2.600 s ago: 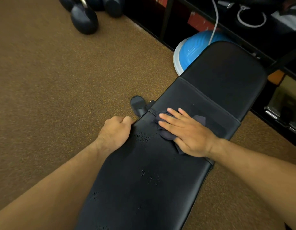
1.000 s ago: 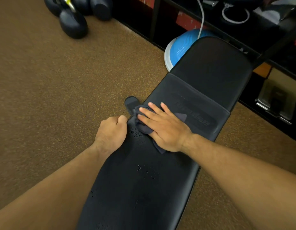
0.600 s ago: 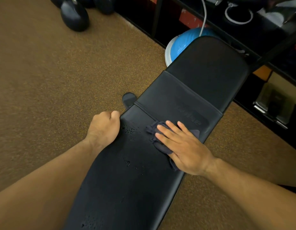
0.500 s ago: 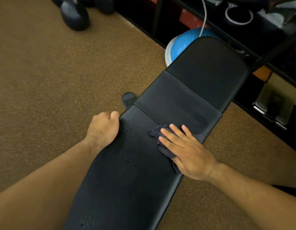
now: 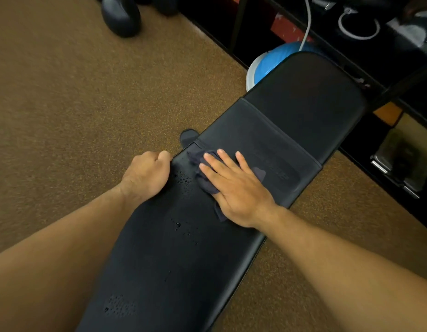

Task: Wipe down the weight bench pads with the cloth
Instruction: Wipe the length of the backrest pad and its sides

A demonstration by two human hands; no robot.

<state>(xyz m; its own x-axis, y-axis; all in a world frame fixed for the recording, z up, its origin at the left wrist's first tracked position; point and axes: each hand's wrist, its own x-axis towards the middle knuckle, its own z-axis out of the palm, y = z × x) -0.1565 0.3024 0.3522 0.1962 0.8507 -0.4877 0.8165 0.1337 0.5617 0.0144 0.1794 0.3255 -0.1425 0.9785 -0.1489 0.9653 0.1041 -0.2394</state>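
Observation:
A long black weight bench pad (image 5: 174, 259) runs from the bottom centre up to the right, where a seam joins it to a second pad (image 5: 303, 97). Droplets of liquid dot the near pad. My right hand (image 5: 234, 188) lies flat with spread fingers on a dark crumpled cloth (image 5: 203, 159), pressing it onto the pad just below the seam, toward the left edge. My left hand (image 5: 147, 174) is curled over the pad's left edge, beside the cloth.
Brown speckled floor (image 5: 76, 104) surrounds the bench. A dark kettlebell (image 5: 121, 15) stands at the top left. A blue balance dome (image 5: 267, 65) sits behind the bench head. A dark rack (image 5: 351, 32) with cables lines the top right. A bench foot (image 5: 187, 137) pokes out left.
My right hand has slid the cloth leftward across the pad, from the right half toward the left edge near my left hand. My left hand has kept its hold on the edge.

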